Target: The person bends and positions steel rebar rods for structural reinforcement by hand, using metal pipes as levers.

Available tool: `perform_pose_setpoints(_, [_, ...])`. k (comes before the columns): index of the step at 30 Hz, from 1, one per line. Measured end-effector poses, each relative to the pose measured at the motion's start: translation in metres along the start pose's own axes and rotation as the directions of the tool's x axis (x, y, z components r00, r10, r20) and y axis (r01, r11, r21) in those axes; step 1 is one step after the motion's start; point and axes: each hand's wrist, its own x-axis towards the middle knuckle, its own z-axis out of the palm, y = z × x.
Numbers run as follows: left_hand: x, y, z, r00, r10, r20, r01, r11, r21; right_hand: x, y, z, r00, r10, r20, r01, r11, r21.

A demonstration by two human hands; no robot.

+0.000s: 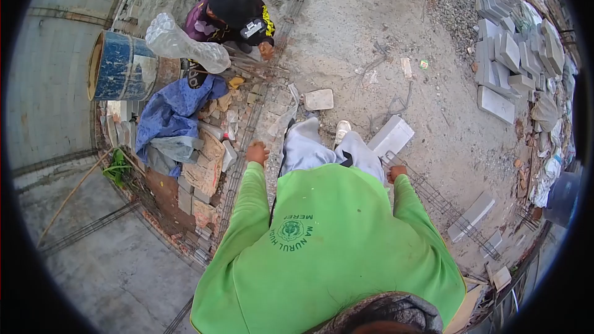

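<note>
My left hand (257,153) hangs beside my left thigh with its fingers curled, close to a long steel rebar lattice (238,164). Whatever it may hold is too small to make out. Beside my right thigh, my right hand (396,174) is closed at the end of another rebar lattice (427,192); its grip is partly hidden. A pale block (391,135) lies just beyond that hand. Another whitish block (318,99) rests on the ground ahead of my feet.
Another person (232,15) crouches at upper left, near a blue drum (127,67), a clear plastic bottle (185,46) and a blue tarp (176,114). Stacked grey blocks (498,55) line the right side. A flat block (471,215) lies at lower right.
</note>
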Motion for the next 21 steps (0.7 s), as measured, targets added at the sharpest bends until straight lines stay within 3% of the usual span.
perform_pose_setpoints(1, [-0.014,0.020,0.041,0.975,0.110,-0.192,-0.125,0.990,-0.064,-0.035,-0.034,-0.014,0.963,0.270,0.022,-0.265,0.920,0.289])
perform_pose_setpoints(3, [-0.034,0.072,0.112,0.847,0.263,-0.462,-0.194,0.962,0.192,-0.052,-0.054,-0.037,0.918,0.390,0.067,-0.382,0.828,0.409])
perform_pose_setpoints(4, [-0.035,0.096,0.133,0.798,0.349,-0.492,-0.297,0.937,0.184,-0.049,-0.070,-0.053,0.917,0.393,0.069,-0.387,0.833,0.396])
perform_pose_setpoints(5, [-0.036,0.113,0.142,0.747,0.426,-0.510,-0.380,0.904,0.199,-0.046,-0.086,-0.061,0.919,0.390,0.060,-0.382,0.842,0.381])
perform_pose_setpoints(8, [-0.033,0.146,0.154,0.677,0.449,-0.583,-0.486,0.868,0.104,-0.036,-0.133,-0.079,0.921,0.388,0.039,-0.377,0.860,0.344])
perform_pose_setpoints(11, [-0.029,0.178,0.162,0.603,0.422,-0.677,-0.489,0.866,0.105,-0.016,-0.206,-0.101,0.978,0.207,0.016,-0.202,0.928,0.314])
perform_pose_setpoints(13, [-0.015,0.186,0.160,0.563,0.449,-0.694,-0.496,0.855,0.150,0.000,-0.254,-0.117,0.984,0.176,0.000,-0.168,0.941,0.295])
perform_pose_setpoints(15, [0.007,0.199,0.160,0.456,0.485,-0.746,-0.619,0.775,0.126,0.013,-0.298,-0.138,0.996,0.083,-0.007,-0.079,0.960,0.268])
perform_pose_setpoints(17, [0.028,0.210,0.160,0.442,0.507,-0.740,-0.623,0.767,0.153,0.027,-0.337,-0.170,0.998,0.056,-0.016,-0.050,0.967,0.249])
perform_pose_setpoints(20, [0.066,0.229,0.170,0.445,0.413,-0.795,-0.636,0.770,0.044,0.056,-0.381,-0.223,0.999,-0.002,-0.044,0.012,0.975,0.221])
perform_pose_setpoints(21, [0.073,0.236,0.177,0.372,0.339,-0.864,-0.666,0.746,0.006,0.055,-0.394,-0.246,0.999,0.031,-0.023,-0.025,0.975,0.222])
